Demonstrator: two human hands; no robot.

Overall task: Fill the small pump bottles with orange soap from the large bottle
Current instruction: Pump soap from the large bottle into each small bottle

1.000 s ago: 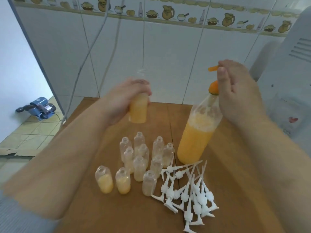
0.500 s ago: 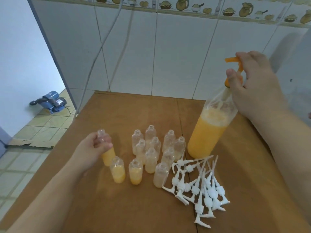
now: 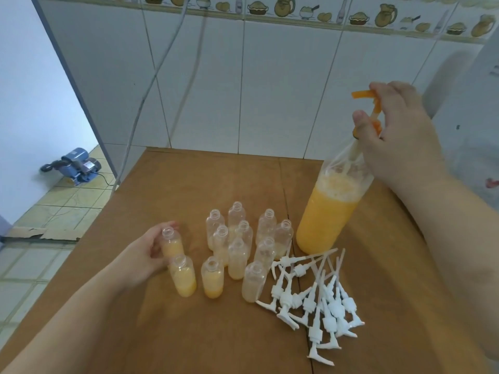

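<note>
White tiles behind a brown worktop (image 3: 189,333). Left hand (image 3: 145,252) holds a filled small bottle (image 3: 171,242), best set down gently; right hand (image 3: 391,130) pinches the big bottle's pump (image 3: 374,103).

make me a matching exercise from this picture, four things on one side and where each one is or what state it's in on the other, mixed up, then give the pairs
Things
1. large bottle
2. white pump heads
3. small bottle at far left
4. blue machine

Place or state
A. lying in a loose pile on the table
B. held by the left hand
C. on the tiled floor
D. its orange pump gripped by the right hand

Pairs: 1-D, 2-A, 3-B, 4-C
</note>
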